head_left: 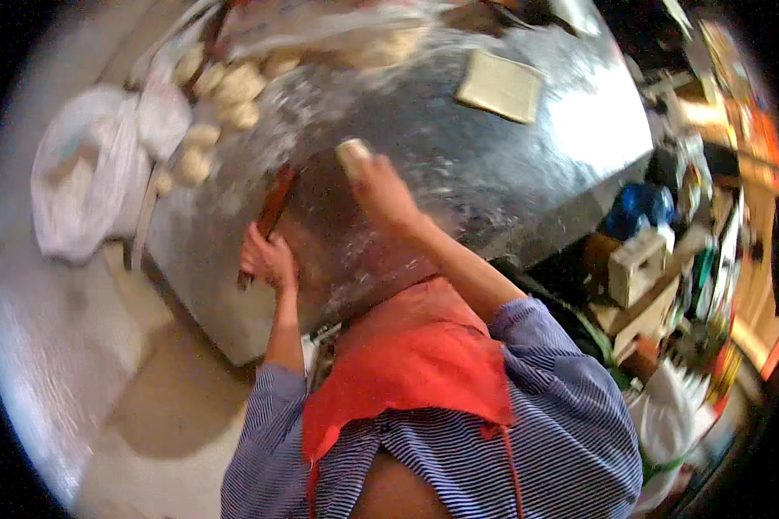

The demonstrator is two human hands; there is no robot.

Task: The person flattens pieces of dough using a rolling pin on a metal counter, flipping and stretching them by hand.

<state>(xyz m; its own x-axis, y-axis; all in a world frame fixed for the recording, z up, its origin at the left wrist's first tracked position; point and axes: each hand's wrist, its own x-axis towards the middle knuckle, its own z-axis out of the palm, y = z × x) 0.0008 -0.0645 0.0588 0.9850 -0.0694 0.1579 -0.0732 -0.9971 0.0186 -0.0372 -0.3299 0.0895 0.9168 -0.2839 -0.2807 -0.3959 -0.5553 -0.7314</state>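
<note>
My left hand [268, 257] is closed around the narrow dark end of a long reddish-brown tool [277, 199]. The tool's wider part points away over the table, and blur hides its exact kind. To the right of it, my right hand [383, 195] grips a small pale piece of dough [352, 156] that sticks out past the fingers. Under both hands is a dark, flour-dusted table [441, 156]. A flat square sheet of dough [500, 86] lies farther off to the right. Several round dough lumps [238, 86] sit along the table's far left side.
White plastic bags [86, 173] stand at the table's left edge. Whitish plastic sheeting [320, 35] lies across the far side. Right of the table are a blue container [639, 208], a wooden crate [636, 268] and mixed clutter. A red apron [415, 355] hangs against the near edge.
</note>
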